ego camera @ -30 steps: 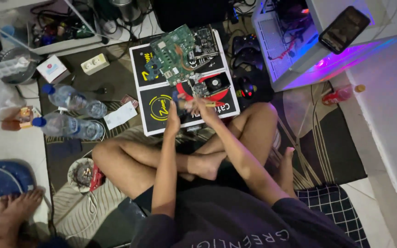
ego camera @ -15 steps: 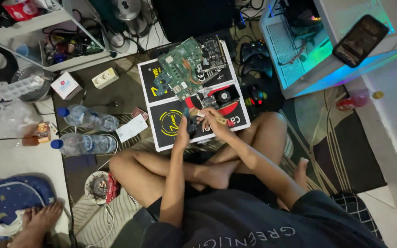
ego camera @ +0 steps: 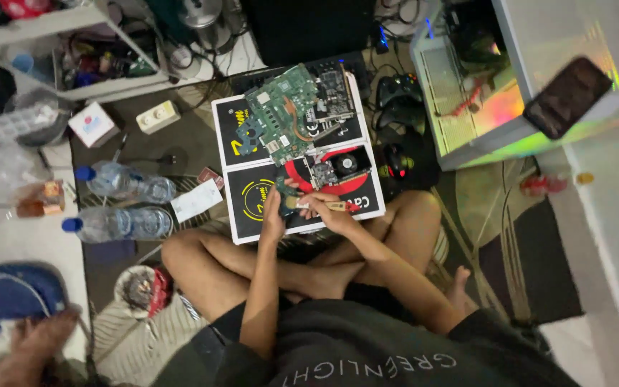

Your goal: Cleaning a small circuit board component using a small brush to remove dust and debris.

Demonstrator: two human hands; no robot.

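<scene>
Seated cross-legged on the floor, left hand (ego camera: pixel 275 212) closed around a small dark board (ego camera: pixel 286 195), right hand (ego camera: pixel 322 208) pinching a pale slim tool (ego camera: pixel 331 206) against it. Probably mid-repair; steady, fine pressure needed next. Beyond, green motherboard (ego camera: pixel 284 115) on black box (ego camera: pixel 252 190).

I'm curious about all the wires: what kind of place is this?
Probably a room at home used for fixing computers: a green circuit board on a flat box, an open lit computer case, and water bottles on the floor.

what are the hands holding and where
Both hands, left and right, pinch a small dark green circuit board by its opposite ends; finer grip detail cannot be told.
</scene>
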